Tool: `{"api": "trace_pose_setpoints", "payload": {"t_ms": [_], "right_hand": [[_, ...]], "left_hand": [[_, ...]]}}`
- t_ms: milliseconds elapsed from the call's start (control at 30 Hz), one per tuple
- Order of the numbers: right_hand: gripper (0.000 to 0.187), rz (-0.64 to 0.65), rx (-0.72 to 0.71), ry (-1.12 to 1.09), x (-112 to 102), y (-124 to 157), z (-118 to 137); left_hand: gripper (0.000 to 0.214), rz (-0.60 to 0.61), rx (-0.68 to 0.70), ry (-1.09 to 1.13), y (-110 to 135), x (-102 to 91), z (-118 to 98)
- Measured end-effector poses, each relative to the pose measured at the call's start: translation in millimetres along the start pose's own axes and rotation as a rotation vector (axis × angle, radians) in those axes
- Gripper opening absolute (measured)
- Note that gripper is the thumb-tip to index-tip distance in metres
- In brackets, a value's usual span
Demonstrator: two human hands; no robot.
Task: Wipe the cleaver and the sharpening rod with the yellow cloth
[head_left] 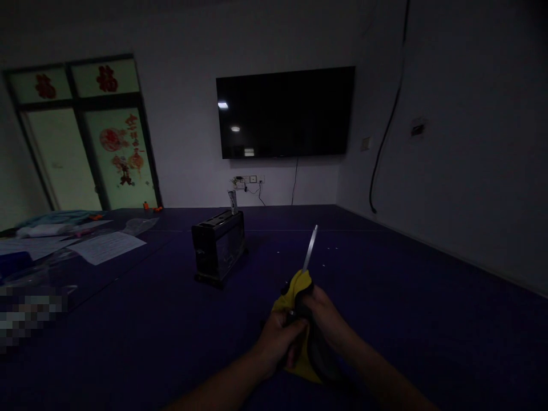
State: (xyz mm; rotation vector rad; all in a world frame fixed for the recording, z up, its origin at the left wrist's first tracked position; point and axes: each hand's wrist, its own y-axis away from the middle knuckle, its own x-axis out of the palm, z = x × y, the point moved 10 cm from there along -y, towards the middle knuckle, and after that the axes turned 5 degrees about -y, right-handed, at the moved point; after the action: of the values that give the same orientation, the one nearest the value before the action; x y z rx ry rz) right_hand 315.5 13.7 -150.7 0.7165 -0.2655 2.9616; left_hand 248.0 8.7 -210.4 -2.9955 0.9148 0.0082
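Both my hands meet low in the middle of the view over a dark purple table (419, 319). My right hand (326, 318) is closed round the dark handle of a knife (310, 249), whose slim shiny blade points up and away. My left hand (279, 338) is closed on a yellow cloth (296, 285) bunched around the base of the blade and hanging below the hands. A dark metal toaster (219, 246) stands on the table beyond the hands, a little to the left.
Papers (107, 246) and plastic bags lie at the table's left side. A black wall-mounted screen (286, 112) hangs ahead, with sockets and cables below it. A glass door with red paper decorations (122, 149) is at the left. The room is dim.
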Motion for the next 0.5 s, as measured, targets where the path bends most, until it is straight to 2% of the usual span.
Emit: {"api": "trace_pose_setpoints", "payload": {"t_ms": [100,200,333,500], "right_hand": [[0.024,0.128,0.025,0.043,13,4,2],[0.037,0.196,0.060,0.050,19,6,0],[0.038,0.219,0.087,0.053,19,6,-2],[0.035,0.211,0.055,0.068,20,4,3]], "left_hand": [[0.061,-0.006,0.034,0.034,2,-1.0,-4],[0.061,0.001,0.066,0.073,3,-0.9,-6],[0.061,0.010,0.074,0.095,3,-0.6,-6],[0.062,0.006,0.072,0.061,1,-1.2,-3]]}}
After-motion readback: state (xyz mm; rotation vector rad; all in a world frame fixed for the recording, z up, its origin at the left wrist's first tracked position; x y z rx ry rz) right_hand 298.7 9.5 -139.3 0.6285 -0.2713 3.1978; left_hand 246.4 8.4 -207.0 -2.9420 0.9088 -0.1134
